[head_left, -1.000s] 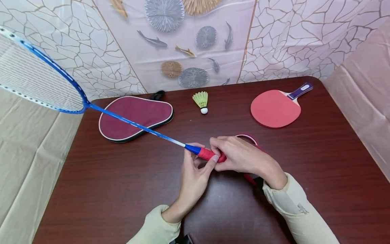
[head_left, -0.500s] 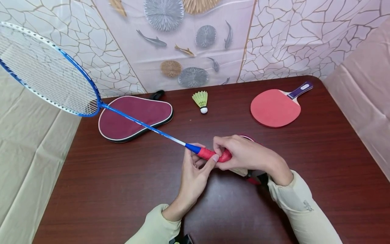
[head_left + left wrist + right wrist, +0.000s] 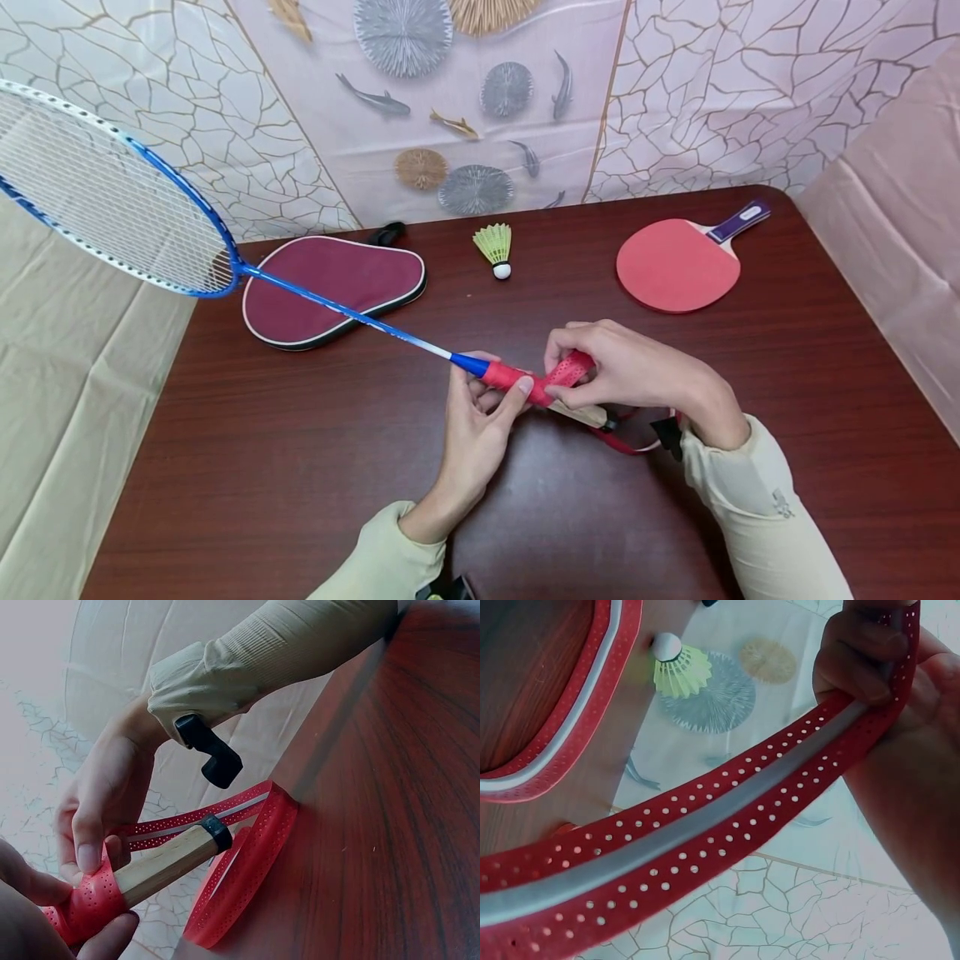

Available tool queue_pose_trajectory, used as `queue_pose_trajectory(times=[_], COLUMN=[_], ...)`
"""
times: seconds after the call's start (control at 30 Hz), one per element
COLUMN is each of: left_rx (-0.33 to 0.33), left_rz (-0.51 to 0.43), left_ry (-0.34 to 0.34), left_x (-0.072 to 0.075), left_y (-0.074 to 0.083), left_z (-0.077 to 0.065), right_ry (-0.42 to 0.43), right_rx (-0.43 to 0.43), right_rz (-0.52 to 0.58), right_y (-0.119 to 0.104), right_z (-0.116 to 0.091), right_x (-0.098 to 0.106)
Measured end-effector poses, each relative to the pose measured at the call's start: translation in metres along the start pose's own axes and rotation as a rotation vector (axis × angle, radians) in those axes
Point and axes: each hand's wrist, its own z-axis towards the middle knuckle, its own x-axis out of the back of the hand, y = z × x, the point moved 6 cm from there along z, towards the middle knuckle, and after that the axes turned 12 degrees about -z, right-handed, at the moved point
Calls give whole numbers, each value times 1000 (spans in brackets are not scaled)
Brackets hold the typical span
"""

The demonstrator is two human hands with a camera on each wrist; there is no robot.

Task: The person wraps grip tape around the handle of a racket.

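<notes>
My left hand (image 3: 480, 429) holds the blue badminton racket (image 3: 345, 312) by its handle, thumb pressed on the red wrapped part. The racket head points up to the left. My right hand (image 3: 637, 367) pinches a red perforated grip tape (image 3: 570, 369) just off the wrapped section. Beyond the wrap, bare wooden handle (image 3: 169, 862) shows in the left wrist view, with a black band round its butt end. From the hand, the loose tape (image 3: 259, 870) hangs in a loop. A pale strip runs along the tape (image 3: 690, 825) in the right wrist view.
On the brown table (image 3: 285, 467) lie a maroon paddle case (image 3: 337, 279) at back left, a yellow shuttlecock (image 3: 495, 250) at back centre and a red table tennis paddle (image 3: 678, 267) at back right. Patterned cloth hangs behind.
My right hand has moved right and slightly down, lifting tape off the handle and baring more wood. The racket head has rolled and shifted, while my left hand stays nearly in place.
</notes>
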Motion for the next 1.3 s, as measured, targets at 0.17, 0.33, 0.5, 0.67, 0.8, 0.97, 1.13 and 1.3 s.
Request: queue_pose_trajectory(times=[0.17, 0.33, 0.5, 0.67, 0.8, 0.97, 1.13, 1.3], left_rx=[27, 49, 74, 111, 129, 111, 82, 49], left_rz=[-14, -80, -185, -202, -200, -185, -100, 1], left_ry=[3, -27, -47, -42, -48, -62, -65, -105], left_x=[0, -4, -5, -4, -4, -5, -5, -4], left_y=[-2, -4, -6, -7, -8, -7, -4, -1], left_z=[-1, -1, -2, -2, -1, -2, -2, -1], right_ry=[-7, -3, -3, -4, -15, -19, -17, -28], right_rx=[-12, -9, -4, -4, -1, -1, 5, 9], right_rz=[10, -4, -18, -32, -45, -51, -58, -60], right_y=[2, 2, 0, 0, 0, 0, -1, -2], right_z=[-1, -1, 1, 2, 2, 3, 4, 5], right_x=[0, -1, -3, -4, -5, -7, -9, -10])
